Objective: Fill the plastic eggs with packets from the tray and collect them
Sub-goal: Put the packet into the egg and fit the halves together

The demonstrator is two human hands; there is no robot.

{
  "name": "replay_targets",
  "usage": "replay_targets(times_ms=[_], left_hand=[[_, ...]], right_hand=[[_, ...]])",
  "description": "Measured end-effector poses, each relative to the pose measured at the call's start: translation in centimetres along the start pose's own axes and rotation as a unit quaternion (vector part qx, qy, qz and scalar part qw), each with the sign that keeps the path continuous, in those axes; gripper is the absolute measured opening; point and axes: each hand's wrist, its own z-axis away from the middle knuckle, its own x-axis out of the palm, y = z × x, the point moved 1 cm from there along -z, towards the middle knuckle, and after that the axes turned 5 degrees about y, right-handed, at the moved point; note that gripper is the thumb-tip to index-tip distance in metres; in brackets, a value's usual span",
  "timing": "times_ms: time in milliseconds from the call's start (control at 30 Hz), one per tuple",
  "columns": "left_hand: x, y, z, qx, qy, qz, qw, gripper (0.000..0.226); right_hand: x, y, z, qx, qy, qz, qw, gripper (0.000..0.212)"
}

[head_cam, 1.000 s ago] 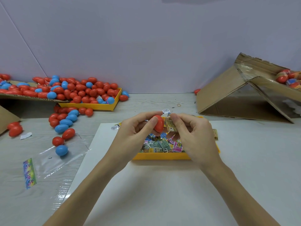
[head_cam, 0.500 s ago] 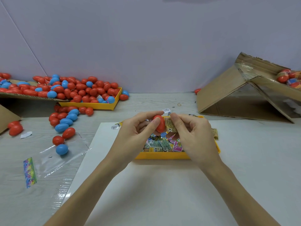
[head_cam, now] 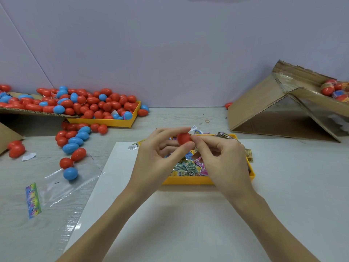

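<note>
Well left of the fingers: a clear plastic bag [head_cam: 71, 178] with a rainbow-striped header lies flat on the bench [head_cam: 170, 118], one blue plastic egg [head_cam: 70, 173] on it.
Loose eggs: a string of red and blue plastic eggs [head_cam: 75, 142] runs back to a yellow plastic tray heaped with eggs [head_cam: 105, 110].
Left hand [head_cam: 160, 159]: its thumb and forefinger curl round a red plastic egg [head_cam: 184, 138], pinching it.
Right hand [head_cam: 224, 157]: its fingers [head_cam: 200, 138] are curled, the tips touching the same egg from the right.
Below the fingers: a yellow plastic tray [head_cam: 188, 180] of small printed packets [head_cam: 188, 166] on a white sheet [head_cam: 188, 214].
Well right of the fingers: a tilted brown cardboard box [head_cam: 264, 110] holding more eggs.
</note>
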Motion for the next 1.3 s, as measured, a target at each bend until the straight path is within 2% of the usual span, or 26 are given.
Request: replay_targets(times_ms=[67, 167, 267, 333, 400, 467, 567, 633, 867, 1100, 1300], left_hand=[[0.03, -0.05, 0.03, 0.029, -0.005, -0.029, 0.999, 0.042], [0.02, -0.4, 0.02, 0.067, 0.013, -0.049, 0.996, 0.038], [-0.1, -0.59, -0.03, 0.086, 0.031, -0.045, 0.995, 0.037], [-0.24, -0.6, -0.07, 0.096, 0.047, -0.041, 0.993, 0.036], [-0.38, -0.62, -0.11, 0.117, 0.052, -0.046, 0.991, 0.037], [-0.39, -0.62, -0.11, 0.142, 0.051, -0.061, 0.987, 0.038], [-0.18, -0.71, -0.01, 0.175, 0.044, -0.086, 0.98, 0.038], [0.0, -0.83, 0.11, 0.188, 0.044, -0.098, 0.976, 0.039], [0.0, -0.9, 0.18, 0.192, 0.054, -0.11, 0.974, 0.038], [0.02, -0.9, 0.26, 0.189, 0.055, -0.116, 0.974, 0.039], [-0.1, -0.76, 0.17, 0.204, 0.044, -0.152, 0.966, 0.039]], right_hand=[[0.02, -0.01, 0.0, 0.008, -0.004, -0.017, 1.0, 0.016], [0.11, -0.09, -0.04, 0.024, -0.015, -0.04, 0.999, 0.016], [0.14, 0.15, -0.2, 0.114, -0.062, -0.102, 0.986, 0.024], [0.16, 0.17, -0.3, 0.235, -0.117, -0.218, 0.94, 0.03], [0.15, -0.14, -0.38, 0.344, -0.144, -0.353, 0.858, 0.027], [0.14, -0.37, -0.46, 0.419, -0.134, -0.425, 0.791, 0.021], [0.14, -0.54, -0.49, 0.475, -0.114, -0.474, 0.732, 0.023], [0.07, -0.58, -0.48, 0.489, -0.11, -0.494, 0.71, 0.025], [0.52, -0.29, -0.38, 0.429, -0.078, -0.465, 0.771, 0.014], [0.38, -0.02, -0.28, 0.379, -0.099, -0.412, 0.823, 0.023], [0.61, -0.13, 0.19, 0.281, -0.086, -0.276, 0.915, 0.021]])
